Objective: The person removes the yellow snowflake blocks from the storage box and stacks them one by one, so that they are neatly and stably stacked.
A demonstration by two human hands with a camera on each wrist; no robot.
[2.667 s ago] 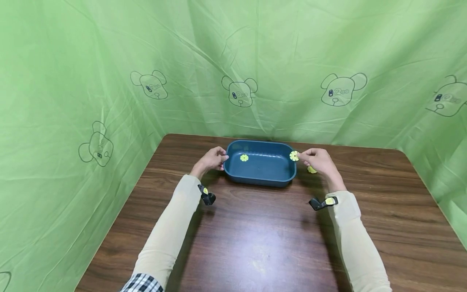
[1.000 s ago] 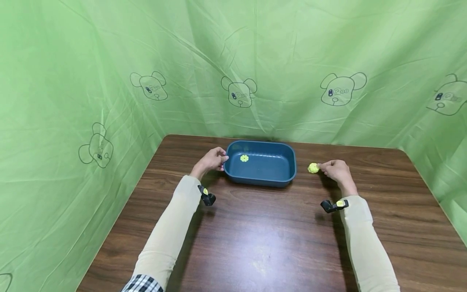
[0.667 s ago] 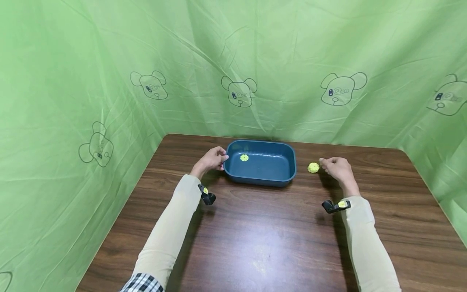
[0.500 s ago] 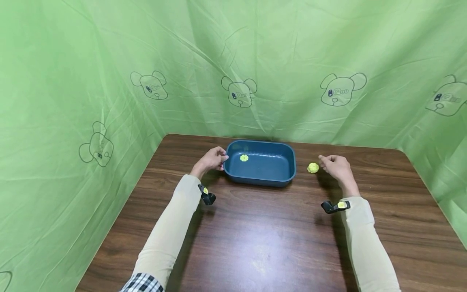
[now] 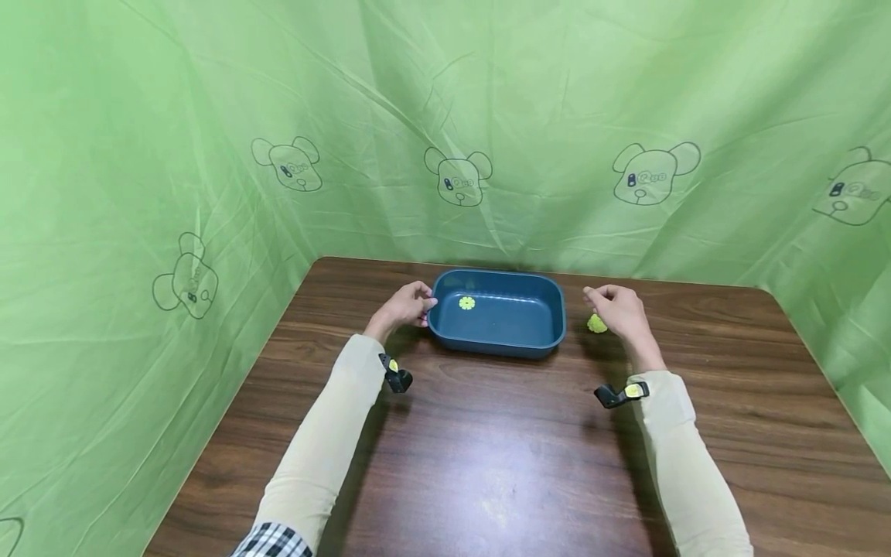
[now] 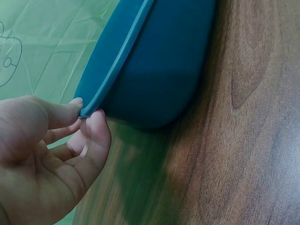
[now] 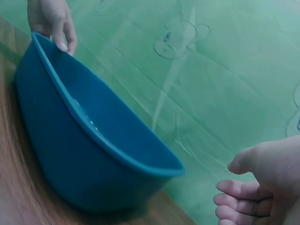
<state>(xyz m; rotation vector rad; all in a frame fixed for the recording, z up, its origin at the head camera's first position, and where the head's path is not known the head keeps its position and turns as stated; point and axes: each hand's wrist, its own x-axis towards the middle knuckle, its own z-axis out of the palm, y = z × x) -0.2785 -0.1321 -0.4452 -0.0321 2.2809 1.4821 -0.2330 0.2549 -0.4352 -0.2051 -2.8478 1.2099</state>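
My left hand [image 5: 404, 307] pinches the rim of a dark blue plastic tub [image 5: 497, 348] at its left end. In the left wrist view, the thumb presses the inside of the rim and the fingers sit under its lip. Inside the tub, at the left, is a yellow flower-shaped piece [image 5: 467, 302]. My right hand [image 5: 622, 311] hovers right of the tub. Its thumb and loosely bent fingers are apart and hold nothing in the right wrist view. Close by its fingers lies a small yellow pile [image 5: 596, 323], apparently of similar pieces, partly hidden by the hand.
A brown wood-grain table [image 5: 445, 464] carries everything. Green curtain [image 5: 543, 216] with printed bear heads hangs behind and at both sides, close to the tub's far edge. A black wrist camera [image 5: 622, 394] sits on each sleeve.
Earlier my right hand held a yellow flower piece at the tub's right rim, then touched the yellow pile. It has since moved left, nearer the tub. The left hand stays put.
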